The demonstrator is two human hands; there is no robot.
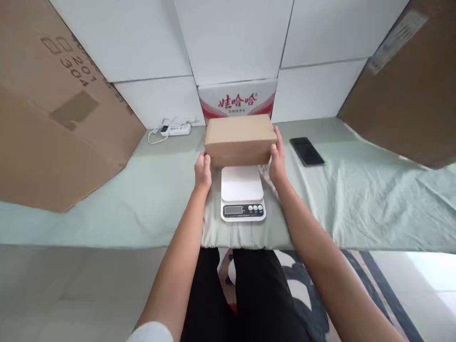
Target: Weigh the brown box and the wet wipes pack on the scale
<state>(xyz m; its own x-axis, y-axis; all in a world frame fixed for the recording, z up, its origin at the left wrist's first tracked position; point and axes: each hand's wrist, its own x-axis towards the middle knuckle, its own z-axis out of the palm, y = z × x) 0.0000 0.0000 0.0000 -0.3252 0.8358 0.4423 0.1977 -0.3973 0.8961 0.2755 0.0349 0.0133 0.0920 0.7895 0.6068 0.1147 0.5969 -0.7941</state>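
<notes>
Between my two hands is a closed brown cardboard box (240, 140), longer from side to side than from front to back. My left hand (203, 171) grips its left end near the lower front corner, thumb toward the front. At the other end my right hand (278, 159) is closed on the right side, fingers reaching back along it. A white kitchen scale (242, 185) sits just in front of the box, its display and buttons facing me. The box overlaps the scale's far edge in view; whether they touch, I cannot tell.
A black phone (307, 151) lies to the right, and a white power strip (176, 129) with a cable lies back left. Behind stands a white and red printed carton (238, 98) against the tiled wall. Large cardboard panels (71, 118) flank both sides of the green cloth (153, 190).
</notes>
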